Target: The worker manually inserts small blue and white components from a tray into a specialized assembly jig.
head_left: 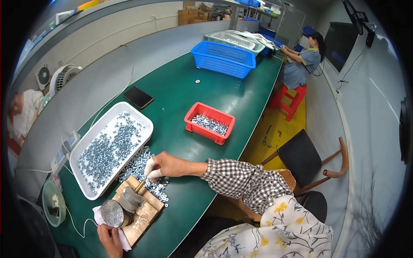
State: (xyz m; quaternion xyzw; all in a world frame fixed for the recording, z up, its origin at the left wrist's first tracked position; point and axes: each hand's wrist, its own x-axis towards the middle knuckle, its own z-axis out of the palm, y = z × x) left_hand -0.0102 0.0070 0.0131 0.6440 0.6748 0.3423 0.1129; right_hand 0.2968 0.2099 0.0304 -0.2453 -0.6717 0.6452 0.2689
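My right hand [167, 166], with white coverings on the fingertips, reaches over a loose pile of small silver metal parts [137, 162]. Its thumb and finger are pinched together; anything between them is too small to make out. Beside it a wooden block [148, 211] carries a grey metal fixture [130, 199] with a brass-coloured rod [140, 186] pointing toward the pile. A round, silver-topped cylinder [112, 213] stands at the fixture's near side. Against it, by a white cloth [124, 240], my left hand [110, 241] has curled fingers, and what they grip is hidden.
A white tray [148, 129] of metal parts lies beyond the pile. Farther off are a red bin [210, 108] of parts, a black phone [138, 97] and a blue basket [223, 60]. A green bowl [53, 202] sits at left. Another person [303, 60] sits at the far end.
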